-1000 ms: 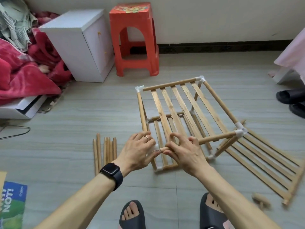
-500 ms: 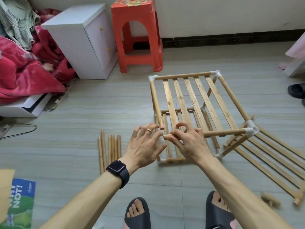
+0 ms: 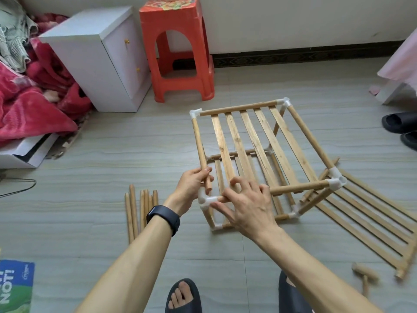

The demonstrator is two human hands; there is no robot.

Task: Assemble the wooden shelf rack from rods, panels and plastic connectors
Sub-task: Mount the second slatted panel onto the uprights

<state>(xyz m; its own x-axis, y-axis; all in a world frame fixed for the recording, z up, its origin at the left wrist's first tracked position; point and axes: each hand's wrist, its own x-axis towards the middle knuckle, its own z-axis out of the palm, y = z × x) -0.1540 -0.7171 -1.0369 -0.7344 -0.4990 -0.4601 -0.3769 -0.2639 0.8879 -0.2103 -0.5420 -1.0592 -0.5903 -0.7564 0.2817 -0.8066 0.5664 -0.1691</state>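
Here, left hand [image 3: 191, 186] curls fingers round a cylindrical wooden rod [image 3: 198, 141]; right hand [image 3: 250, 206] pinches the white plastic connector [image 3: 204, 199]

At the floor's far edge I see a white cabinet [image 3: 97, 62] just beside a red plastic stool [image 3: 178, 53]. A red blanket [image 3: 29, 102] heaps at the left edge, over a white box [image 3: 24, 150]. Black slippers [image 3: 399, 123] sit at the right edge, a booklet [image 3: 15, 288] in the near-left corner.
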